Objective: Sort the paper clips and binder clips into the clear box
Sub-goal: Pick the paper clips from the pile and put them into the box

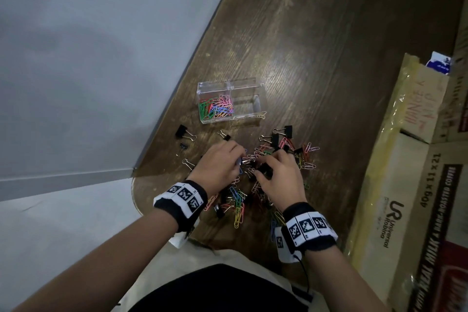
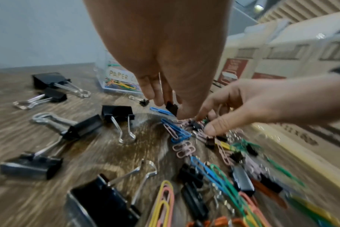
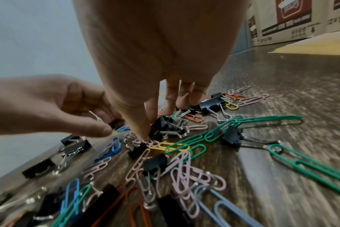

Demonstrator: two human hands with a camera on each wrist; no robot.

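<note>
Both hands work the mixed pile [image 1: 253,175] just short of the clear box [image 1: 230,101]. The left hand [image 1: 217,167] pinches a small binder clip [image 2: 172,106]; the right hand [image 1: 281,177], fingers curled, seemingly grips another. Next, carry them to the bare right compartment.

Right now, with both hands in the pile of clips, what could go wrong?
1. Paper clips lie tangled with small binder clips, so a pinch may lift both kinds together.
2. The binder clip at the left lies near the table edge; a sweep could knock it off.
3. In the clear box, only the left compartment holds clips; a mixed handful would spoil it.
</note>
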